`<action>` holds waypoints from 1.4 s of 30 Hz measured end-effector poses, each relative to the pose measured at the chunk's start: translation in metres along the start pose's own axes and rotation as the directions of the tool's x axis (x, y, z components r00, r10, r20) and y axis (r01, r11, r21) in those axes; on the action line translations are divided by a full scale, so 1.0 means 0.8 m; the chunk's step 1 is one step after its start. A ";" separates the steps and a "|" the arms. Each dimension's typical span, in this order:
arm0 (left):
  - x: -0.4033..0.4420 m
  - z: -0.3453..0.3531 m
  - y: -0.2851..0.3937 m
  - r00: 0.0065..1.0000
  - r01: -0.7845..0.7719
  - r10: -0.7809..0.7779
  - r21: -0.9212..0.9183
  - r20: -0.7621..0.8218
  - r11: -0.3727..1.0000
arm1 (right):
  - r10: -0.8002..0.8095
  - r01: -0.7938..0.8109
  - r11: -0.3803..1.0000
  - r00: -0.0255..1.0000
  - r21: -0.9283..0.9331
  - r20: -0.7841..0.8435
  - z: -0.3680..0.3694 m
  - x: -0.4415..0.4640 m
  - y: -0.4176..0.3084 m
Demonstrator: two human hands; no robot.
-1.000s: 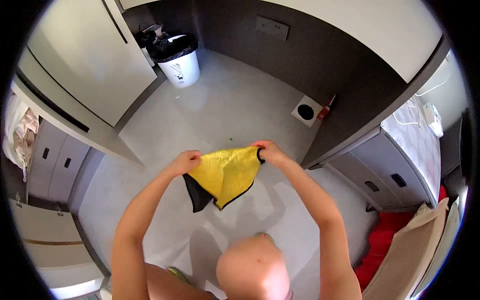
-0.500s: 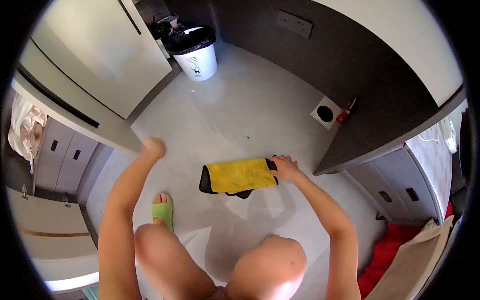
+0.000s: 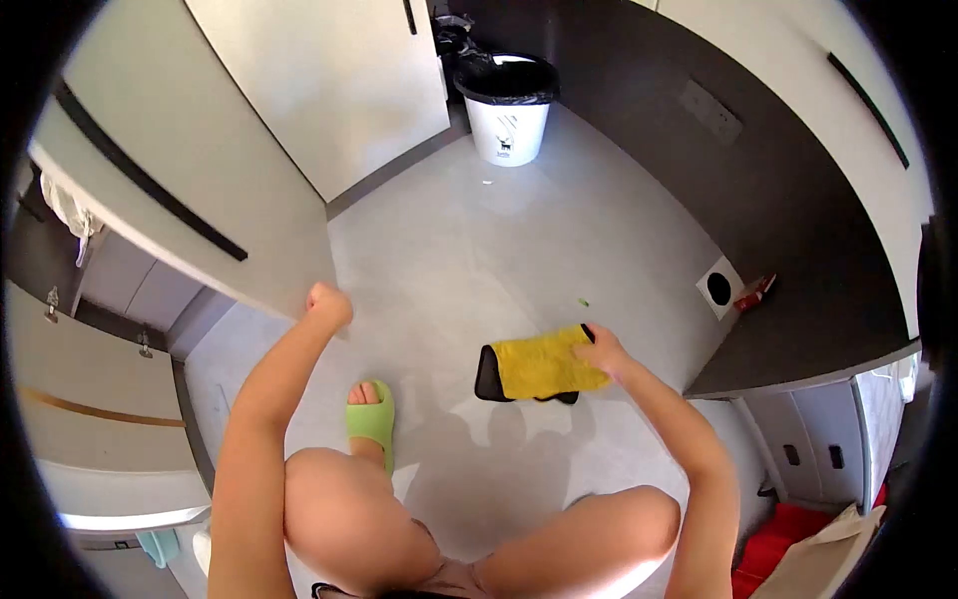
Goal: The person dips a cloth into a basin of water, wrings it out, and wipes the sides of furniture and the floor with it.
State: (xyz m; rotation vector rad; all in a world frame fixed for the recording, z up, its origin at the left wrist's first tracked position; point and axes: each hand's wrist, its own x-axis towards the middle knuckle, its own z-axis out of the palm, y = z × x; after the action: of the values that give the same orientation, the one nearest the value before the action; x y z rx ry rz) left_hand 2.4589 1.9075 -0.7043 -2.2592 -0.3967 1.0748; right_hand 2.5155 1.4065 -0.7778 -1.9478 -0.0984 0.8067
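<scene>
My right hand (image 3: pixel 605 352) grips the right end of a folded yellow cloth (image 3: pixel 547 365) with black edging. The cloth is low over the grey floor (image 3: pixel 449 260); whether its near side touches the floor I cannot tell. A black patch shows at its left end. My left hand (image 3: pixel 330 304) is closed at the lower corner of an open cabinet door (image 3: pixel 269 200), with its fingers partly hidden. A small green scrap (image 3: pixel 584 301) lies on the floor just beyond the cloth.
A white bin (image 3: pixel 507 135) with a black liner stands at the back. A white square piece with a black circle (image 3: pixel 718 289) and a red item (image 3: pixel 755 293) are by the dark panel at right. Green slippers (image 3: pixel 371 419) are on my feet. Grey drawers (image 3: pixel 813 449) stand at right.
My view has turned left, so the room appears shifted right. Relative to the green scrap, my right hand and the cloth have moved slightly left. My left hand stays at the door corner.
</scene>
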 end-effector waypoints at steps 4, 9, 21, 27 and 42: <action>0.013 0.045 -0.047 0.980 0.055 -0.051 -0.018 0.194 0.998 | -0.230 0.233 0.951 0.972 -0.205 0.040 0.018 0.034 -0.120; 0.054 0.092 -0.073 0.984 -0.108 0.135 -0.209 0.120 0.972 | -0.339 0.346 0.907 0.938 -0.238 0.073 0.063 0.052 -0.235; 0.135 0.025 0.016 0.673 -0.335 0.317 -0.658 -0.668 -0.675 | -0.504 0.538 0.835 0.832 -0.117 0.234 0.167 0.222 -0.443; 0.180 0.117 -0.015 0.849 -0.527 -0.176 -0.825 -0.499 -0.203 | -0.634 0.531 0.765 0.720 -0.364 -0.281 0.229 0.364 -0.386; 0.250 0.114 0.030 0.561 -0.743 -0.081 -0.544 -0.824 0.388 | -0.442 0.307 0.706 0.895 -0.638 -0.059 0.376 0.452 -0.279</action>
State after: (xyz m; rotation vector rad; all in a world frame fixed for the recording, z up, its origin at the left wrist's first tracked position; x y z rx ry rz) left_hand 2.5134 2.0237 -0.8839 -3.6240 0.0161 -0.2303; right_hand 2.6820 1.8928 -0.8623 -2.4955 -0.6966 0.2917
